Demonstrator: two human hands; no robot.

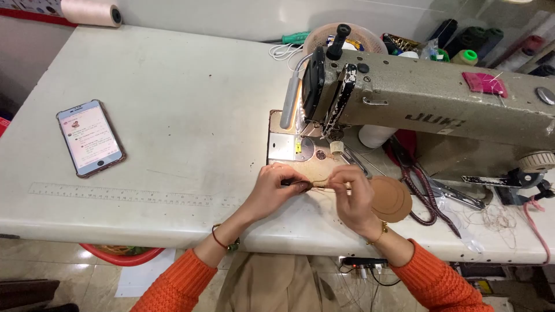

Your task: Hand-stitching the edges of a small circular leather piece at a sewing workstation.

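White worktable, sewing machine [439, 98] at the right: both your hands work near its front edge.
Your left hand [276, 188] and right hand [352, 193] pinch a small tan piece [317, 184] just before the needle; fingers could stray under it. Scissors [428, 190] crowd the right; leftward, toward the phone [90, 137], lies open room.

Orange knit sleeves [173, 283], tan discs [391, 199] (plain), olive-grey sewing machine [439, 104]

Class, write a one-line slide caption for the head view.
Left hand and right hand pinch a small tan piece before a sewing machine.
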